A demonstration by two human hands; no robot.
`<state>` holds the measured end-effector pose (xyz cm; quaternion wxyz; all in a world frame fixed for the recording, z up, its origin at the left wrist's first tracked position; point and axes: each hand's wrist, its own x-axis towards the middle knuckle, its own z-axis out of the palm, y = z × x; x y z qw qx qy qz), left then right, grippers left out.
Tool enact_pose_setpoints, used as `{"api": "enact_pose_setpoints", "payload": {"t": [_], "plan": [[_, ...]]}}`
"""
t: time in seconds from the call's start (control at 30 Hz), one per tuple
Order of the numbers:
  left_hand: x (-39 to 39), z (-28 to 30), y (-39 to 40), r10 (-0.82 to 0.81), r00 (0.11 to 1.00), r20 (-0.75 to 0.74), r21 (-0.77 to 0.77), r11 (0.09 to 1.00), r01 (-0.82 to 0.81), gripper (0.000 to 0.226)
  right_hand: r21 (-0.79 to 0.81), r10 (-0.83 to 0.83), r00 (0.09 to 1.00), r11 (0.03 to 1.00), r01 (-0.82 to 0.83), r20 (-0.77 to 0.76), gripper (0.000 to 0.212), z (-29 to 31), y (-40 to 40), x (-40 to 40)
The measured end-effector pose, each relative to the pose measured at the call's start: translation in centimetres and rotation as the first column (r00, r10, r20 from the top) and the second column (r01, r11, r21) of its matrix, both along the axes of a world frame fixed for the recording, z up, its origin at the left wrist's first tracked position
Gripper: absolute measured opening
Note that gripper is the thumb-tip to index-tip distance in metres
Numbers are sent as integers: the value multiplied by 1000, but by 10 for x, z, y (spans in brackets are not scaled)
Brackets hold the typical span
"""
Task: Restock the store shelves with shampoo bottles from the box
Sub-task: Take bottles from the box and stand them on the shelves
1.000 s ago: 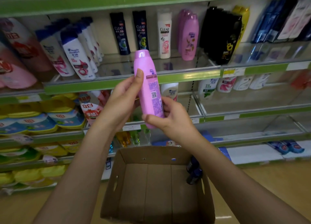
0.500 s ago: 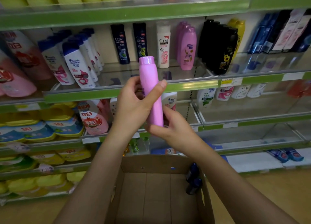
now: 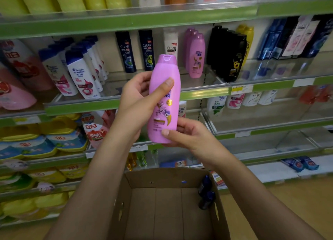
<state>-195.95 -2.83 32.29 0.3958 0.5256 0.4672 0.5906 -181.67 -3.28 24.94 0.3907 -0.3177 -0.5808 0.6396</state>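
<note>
Both hands grip the pink bottle (image 3: 164, 102) upright: the left hand (image 3: 138, 102) wraps its upper half, the right hand (image 3: 187, 135) pinches its base. The box (image 3: 171, 203) sits below them.

Pink detergent pouches (image 3: 17, 81) lie tilted at the far left, with a smaller red-and-pink pouch (image 3: 95, 129) printed with fruit on the level below. Beside that pouch, flat yellow-and-blue refill packs (image 3: 54, 140) are stacked across the left, and further yellow packs (image 3: 46, 202) fill the bottom left. Small amber and green bottles (image 3: 137, 160) stand low in the middle. Blue toothpaste cartons (image 3: 300, 165) lie flat on a white ledge at the lower right, above a pale wooden floor (image 3: 297, 200).
</note>
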Motion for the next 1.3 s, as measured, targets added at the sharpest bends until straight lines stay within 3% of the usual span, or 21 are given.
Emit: {"api": "enact_pose_setpoints", "payload": {"t": [0.13,0.37,0.5,0.83,1.3], "plan": [[4,2,4,13,999,-29,25,1000,-12,48,-11,-60,997,998,59,-43,38,3,1,11],[26,2,26,-111,990,-89,51,992,116,19,21,-145,988,989,146,-57,36,3,5,39],[47,0,45,-120,986,-115,63,990,128,18,23,-155,987,987,156,-51,37,2,22,61],[101,-5,110,-51,997,-64,64,996,55,21,111,-154,983,983,143,104,35,2,110,114],[119,-8,212,101,985,-141,109,990,-86,22,223,-137,948,972,72,288,36,7,242,122]]}}
